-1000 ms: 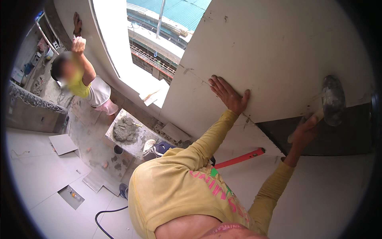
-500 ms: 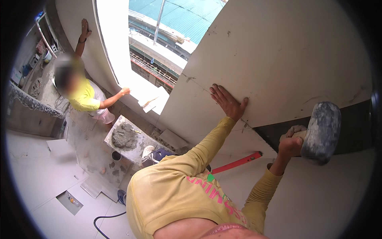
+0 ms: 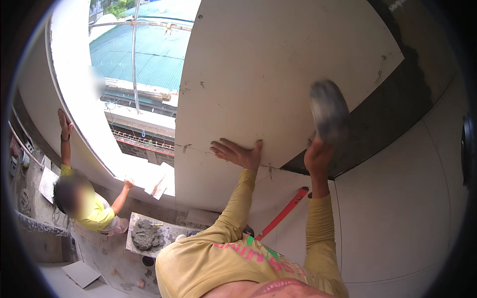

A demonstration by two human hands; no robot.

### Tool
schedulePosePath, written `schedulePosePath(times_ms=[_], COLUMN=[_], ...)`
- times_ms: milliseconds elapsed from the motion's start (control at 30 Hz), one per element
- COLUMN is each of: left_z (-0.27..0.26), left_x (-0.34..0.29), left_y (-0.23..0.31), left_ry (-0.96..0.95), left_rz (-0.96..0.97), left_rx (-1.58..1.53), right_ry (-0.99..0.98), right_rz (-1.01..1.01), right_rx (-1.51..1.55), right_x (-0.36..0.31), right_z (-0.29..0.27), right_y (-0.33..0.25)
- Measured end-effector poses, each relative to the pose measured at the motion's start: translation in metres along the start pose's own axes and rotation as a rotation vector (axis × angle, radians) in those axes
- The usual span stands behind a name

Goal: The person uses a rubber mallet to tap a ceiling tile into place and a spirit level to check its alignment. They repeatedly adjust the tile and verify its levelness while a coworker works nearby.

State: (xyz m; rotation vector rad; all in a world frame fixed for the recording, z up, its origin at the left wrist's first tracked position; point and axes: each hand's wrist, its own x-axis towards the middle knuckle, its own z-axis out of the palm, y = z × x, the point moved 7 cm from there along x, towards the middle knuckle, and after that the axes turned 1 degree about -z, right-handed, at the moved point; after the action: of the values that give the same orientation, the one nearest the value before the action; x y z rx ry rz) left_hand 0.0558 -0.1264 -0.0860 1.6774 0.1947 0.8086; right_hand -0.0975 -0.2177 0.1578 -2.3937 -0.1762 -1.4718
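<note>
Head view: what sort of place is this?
Probably a building site, in an unfinished room: a heap of what looks like mortar, a bare dark patch beside the pale wall panel, and a mallet in the right hand.

Daylight bleaches the window surround [image 3: 79, 94] while the mallet [image 3: 329, 110] blurs.

Wall tile [image 3: 278, 64]: large, off-white, with dark smudges, flat on the wall [image 3: 387, 99].
Mallet [image 3: 329, 110]: I see its dark head blurred, before this tile.
</note>
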Motion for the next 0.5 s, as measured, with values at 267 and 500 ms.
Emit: schedulePosePath(times_ms=[267, 500], left_z=[0.003, -0.024], left_x=[0.006, 0.009], left_y=[0.001, 0.009], left_ry=[0.040, -0.154], left_rz=[0.026, -0.033], left_rx=[-0.030, 0.003], right_ry=[-0.251, -0.183], right_rz=[0.141, 0.325], right_rx=[-0.369, -0.232], right_x=[0.007, 0.032], right_z=[0.026, 0.036], right_y=[-0.008, -0.010])
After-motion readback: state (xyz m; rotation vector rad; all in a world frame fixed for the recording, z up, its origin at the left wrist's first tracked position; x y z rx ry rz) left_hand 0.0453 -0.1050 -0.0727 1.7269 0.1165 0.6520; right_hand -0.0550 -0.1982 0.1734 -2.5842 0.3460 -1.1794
